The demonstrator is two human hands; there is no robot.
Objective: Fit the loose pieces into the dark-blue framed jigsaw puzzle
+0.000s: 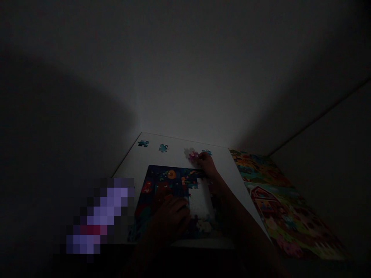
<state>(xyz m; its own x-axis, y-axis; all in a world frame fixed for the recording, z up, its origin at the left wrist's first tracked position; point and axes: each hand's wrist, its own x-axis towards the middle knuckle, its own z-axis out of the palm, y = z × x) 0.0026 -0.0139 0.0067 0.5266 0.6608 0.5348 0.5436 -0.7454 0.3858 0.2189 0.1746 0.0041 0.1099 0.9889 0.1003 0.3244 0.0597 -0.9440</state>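
The scene is very dark. A partly built dark-blue jigsaw puzzle [162,185] lies on a white board [174,156], with a white gap in its middle. My left hand [171,216] rests flat on the puzzle's lower part, fingers stretched toward the gap. My right hand [207,162] reaches past the puzzle's far edge and its fingers close on a pink puzzle piece [193,156]. Loose blue pieces [163,148] lie along the board's far edge.
A finished colourful farm puzzle [275,200] lies to the right of the board. A blurred purple patch [101,216] sits at the lower left. A dim wall rises behind the board.
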